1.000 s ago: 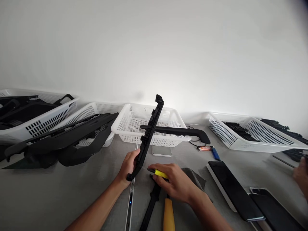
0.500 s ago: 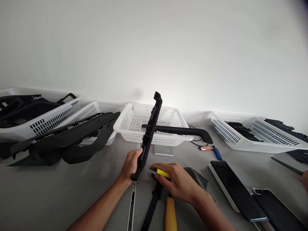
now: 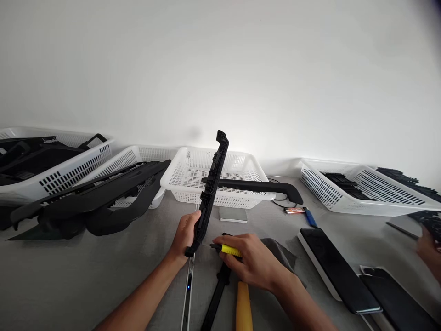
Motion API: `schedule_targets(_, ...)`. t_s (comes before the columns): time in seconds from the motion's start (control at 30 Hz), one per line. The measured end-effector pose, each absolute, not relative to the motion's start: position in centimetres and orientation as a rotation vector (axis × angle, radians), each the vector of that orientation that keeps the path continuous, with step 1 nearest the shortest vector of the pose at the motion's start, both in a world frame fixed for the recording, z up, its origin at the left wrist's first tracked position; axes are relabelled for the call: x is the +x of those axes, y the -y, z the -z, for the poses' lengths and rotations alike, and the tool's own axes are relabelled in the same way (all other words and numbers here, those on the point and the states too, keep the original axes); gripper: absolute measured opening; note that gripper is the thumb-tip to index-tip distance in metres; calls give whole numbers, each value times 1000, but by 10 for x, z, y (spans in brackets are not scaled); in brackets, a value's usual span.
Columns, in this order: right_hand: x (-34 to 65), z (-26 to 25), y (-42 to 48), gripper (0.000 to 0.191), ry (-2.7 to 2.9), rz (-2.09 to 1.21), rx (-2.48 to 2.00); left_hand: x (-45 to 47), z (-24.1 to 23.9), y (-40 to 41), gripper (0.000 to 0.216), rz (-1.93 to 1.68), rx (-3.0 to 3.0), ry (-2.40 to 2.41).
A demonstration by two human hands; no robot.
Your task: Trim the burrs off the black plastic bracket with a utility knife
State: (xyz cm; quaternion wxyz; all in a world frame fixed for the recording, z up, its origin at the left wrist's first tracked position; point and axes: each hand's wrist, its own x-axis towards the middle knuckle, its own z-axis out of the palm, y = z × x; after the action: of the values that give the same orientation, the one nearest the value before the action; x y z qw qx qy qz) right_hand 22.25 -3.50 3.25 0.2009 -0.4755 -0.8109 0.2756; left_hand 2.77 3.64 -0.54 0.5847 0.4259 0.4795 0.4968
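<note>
My left hand (image 3: 185,235) is closed around the lower end of a long black plastic trim piece (image 3: 211,184), which stands tilted with its ribbed side showing and its hooked tip up. In my right hand (image 3: 253,257) is a yellow and black craft knife (image 3: 230,249), its thin tip pointing left, a little apart from the trim piece's lower end. Below that hand lie a yellow handle (image 3: 244,308) and a black plastic bar (image 3: 217,294). Behind the held piece, another black trim piece (image 3: 258,185) rests across a white basket (image 3: 210,198).
White baskets (image 3: 77,171) of black parts stand at the left, with long trims (image 3: 113,197) piled over one. At right are another basket (image 3: 361,207), a phone (image 3: 339,266), a blue-handled object (image 3: 310,217) and a dark cloth (image 3: 280,253). Another person's hand (image 3: 429,253) shows at the right edge.
The craft knife has drawn slightly away from the trim piece's lower end. At the right edge, the other person's hand has come further into view, near a black part.
</note>
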Motion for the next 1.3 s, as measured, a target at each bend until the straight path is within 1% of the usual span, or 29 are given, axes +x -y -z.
schedule_targets(0.2, 223, -34, 34, 30, 2282, -774, -1324, 29, 9, -38, 55, -1236, 952, -1142)
schedule_targets(0.4, 221, -33, 34, 29, 2301, -748, -1337, 29, 10, -38, 55, -1239, 860, -1194)
schedule_targets(0.57, 219, -33, 36, 30, 2294, -775, -1352, 30, 10, -38, 61, -1219, 786, -1233)
schedule_targets(0.87, 221, -28, 34, 37, 2177, -761, -1403, 30, 8, -38, 57, -1261, 832, -1173)
schedule_targets(1.3, 217, -30, 36, 38, 2179, -819, -1364, 28, 12, -39, 57, -1281, 916, -1122)
